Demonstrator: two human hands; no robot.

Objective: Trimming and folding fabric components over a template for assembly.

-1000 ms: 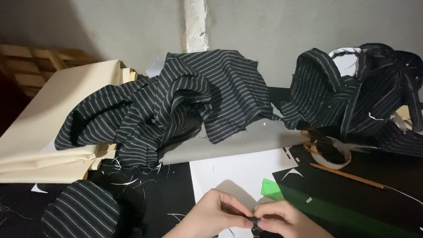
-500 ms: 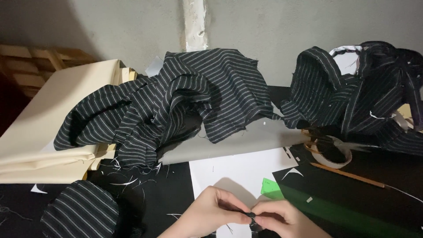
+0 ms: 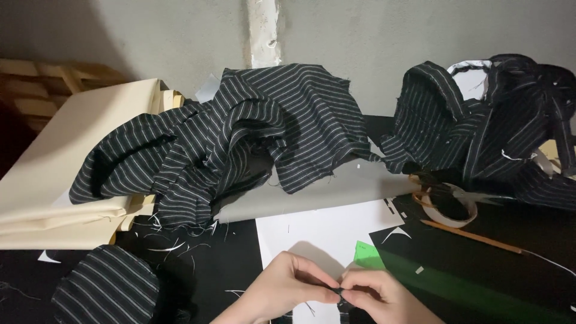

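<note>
Little has moved since the earlier frames: both hands sit a touch higher in view, fingertips pinched together over the same small dark piece as before; the cloth heaps lie unchanged.

Nearest: left hand (image 3: 287, 287) and right hand (image 3: 375, 295) meet at the bottom edge, each closed in a fingertip pinch on a small dark piece (image 3: 339, 294). What the piece is cannot be told; it is mostly hidden by the fingers. It is held just above a white paper sheet (image 3: 324, 231) on the black worktop (image 3: 480, 264).

Just beside the right hand: a green paper scrap (image 3: 365, 255). Left, a rounded striped fabric piece (image 3: 107, 287) with loose white threads near it.

Further right: a thin pencil-like stick (image 3: 471, 236) and a tape roll (image 3: 450, 204).

Far: a large crumpled black striped cloth (image 3: 240, 135), a cream fabric stack (image 3: 66, 180), and a second striped heap (image 3: 486, 129) against the grey wall.

Progress, judged: the fine fingertip work on the small piece is in hand and not finished; the big cloths lie untouched.
</note>
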